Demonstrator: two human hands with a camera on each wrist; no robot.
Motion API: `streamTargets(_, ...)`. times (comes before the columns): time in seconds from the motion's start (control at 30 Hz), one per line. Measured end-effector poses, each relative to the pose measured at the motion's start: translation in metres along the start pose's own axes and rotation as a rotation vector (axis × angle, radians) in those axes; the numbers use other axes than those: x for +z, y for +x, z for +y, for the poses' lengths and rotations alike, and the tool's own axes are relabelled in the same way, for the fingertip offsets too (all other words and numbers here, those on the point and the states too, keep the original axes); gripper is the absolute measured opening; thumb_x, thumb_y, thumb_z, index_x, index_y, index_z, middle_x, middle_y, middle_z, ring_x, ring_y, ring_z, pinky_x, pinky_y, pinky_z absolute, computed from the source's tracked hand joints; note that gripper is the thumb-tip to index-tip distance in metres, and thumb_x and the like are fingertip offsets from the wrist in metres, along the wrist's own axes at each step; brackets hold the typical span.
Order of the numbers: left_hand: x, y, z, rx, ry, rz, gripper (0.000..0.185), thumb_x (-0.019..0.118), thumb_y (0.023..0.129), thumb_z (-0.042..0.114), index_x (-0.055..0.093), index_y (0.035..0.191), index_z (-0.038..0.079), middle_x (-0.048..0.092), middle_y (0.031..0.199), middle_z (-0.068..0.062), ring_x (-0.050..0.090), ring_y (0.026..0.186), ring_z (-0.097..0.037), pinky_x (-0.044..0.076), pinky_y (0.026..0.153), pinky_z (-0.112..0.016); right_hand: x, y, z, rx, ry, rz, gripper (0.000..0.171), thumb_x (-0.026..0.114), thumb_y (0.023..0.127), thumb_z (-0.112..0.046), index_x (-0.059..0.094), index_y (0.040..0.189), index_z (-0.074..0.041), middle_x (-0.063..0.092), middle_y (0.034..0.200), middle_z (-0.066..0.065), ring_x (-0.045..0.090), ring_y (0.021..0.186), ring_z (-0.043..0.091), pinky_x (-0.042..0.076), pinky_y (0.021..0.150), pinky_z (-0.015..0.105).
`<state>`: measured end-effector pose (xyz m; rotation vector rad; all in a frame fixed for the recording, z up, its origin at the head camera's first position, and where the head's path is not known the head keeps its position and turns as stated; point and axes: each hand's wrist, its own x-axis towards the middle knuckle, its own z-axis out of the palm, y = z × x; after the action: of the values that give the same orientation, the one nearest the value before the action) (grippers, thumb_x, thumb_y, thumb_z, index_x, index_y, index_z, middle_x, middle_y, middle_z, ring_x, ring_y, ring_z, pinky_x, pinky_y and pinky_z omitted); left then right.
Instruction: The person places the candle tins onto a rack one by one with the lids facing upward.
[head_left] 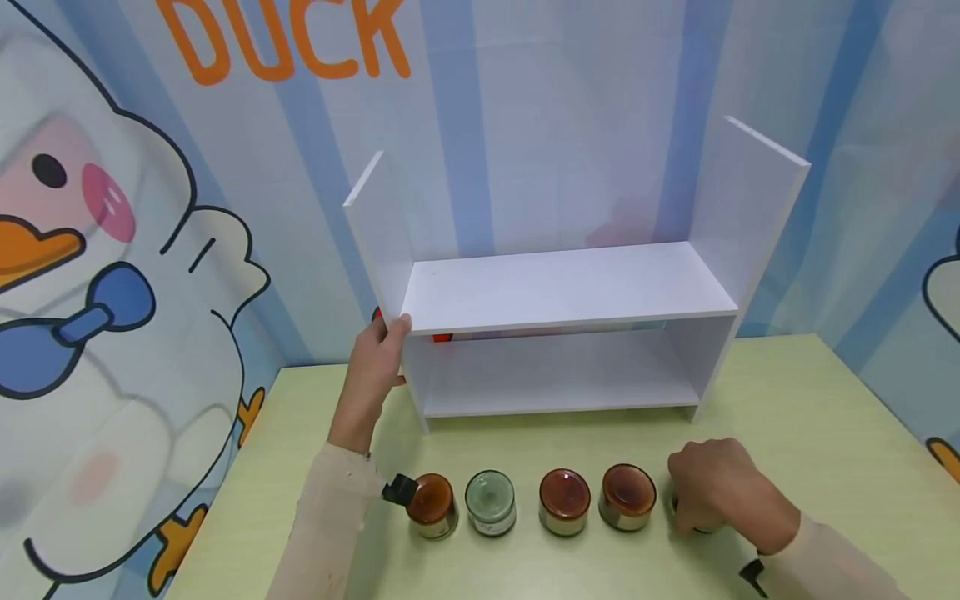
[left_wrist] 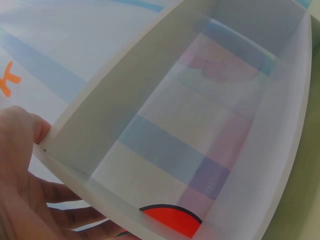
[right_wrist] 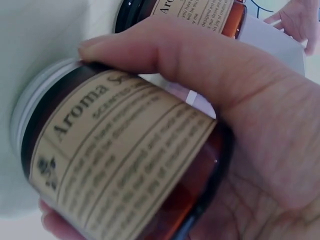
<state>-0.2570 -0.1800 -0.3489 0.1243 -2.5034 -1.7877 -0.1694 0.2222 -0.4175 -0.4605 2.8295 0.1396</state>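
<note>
Her left hand gripped the shelf's side; right hand curled around a jar.

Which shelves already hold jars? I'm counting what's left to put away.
None: both boards of the shelf are bare. Four jars stand on the table; the right hand grips a fifth.

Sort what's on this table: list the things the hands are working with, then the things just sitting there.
In hand:
- white shelf unit, its left front corner held by the left hand
- amber labelled jar, gripped by the right hand

Sitting there:
- three amber jars and one clear green-tinted jar in a row
- green table
- duck backdrop
</note>
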Motion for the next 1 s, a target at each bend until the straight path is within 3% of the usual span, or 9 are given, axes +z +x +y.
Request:
streamTargets(0.17,0.000,0.001,-0.001,0.002,-0.004,0.002,0.069,0.044,0.103,0.055,0.037,0.156,0.011,0.044,0.154,-0.013,0.048,0.134,-0.035,0.052,0.096,-0.059,0.000,-0.002,0.006,0.002,0.078,-0.020,0.025,0.073,0.060,-0.027,0.052,0.064,-0.015,0.052,0.064,-0.001,0.044,0.058,0.018,0.036,0.051,0.037)
streamTargets(0.43,0.000,0.001,-0.002,0.014,-0.015,0.003,0.068,0.044,0.103,0.055,0.039,0.155,0.011,0.045,0.152,-0.013,0.049,0.132,-0.034,0.052,0.095,-0.060,0.000,-0.001,0.018,0.004,0.266,-0.117,0.030,0.075,0.076,-0.031,0.051,0.072,-0.013,0.047,0.070,0.003,0.042,0.060,0.018,0.030,0.056,0.036)
streamTargets(0.73,0.000,-0.001,0.000,0.020,-0.015,0.003,0.068,0.044,0.103,0.055,0.038,0.156,0.013,0.045,0.152,-0.012,0.049,0.133,-0.034,0.053,0.094,-0.059,0.002,0.000,0.026,-0.026,0.409,-0.144,0.035,0.080,0.076,-0.034,0.054,0.073,-0.010,0.050,0.069,0.004,0.044,0.058,0.017,0.033,0.055,0.034)
streamTargets(1.0,0.000,-0.001,0.001,0.006,-0.012,0.006,0.069,0.044,0.103,0.055,0.038,0.156,0.012,0.045,0.152,-0.012,0.049,0.132,-0.033,0.053,0.095,-0.058,0.001,0.002,0.032,-0.037,0.422,-0.139,0.042,0.083,0.077,-0.045,0.058,0.087,-0.013,0.055,0.079,0.004,0.053,0.067,0.021,0.041,0.057,0.038)
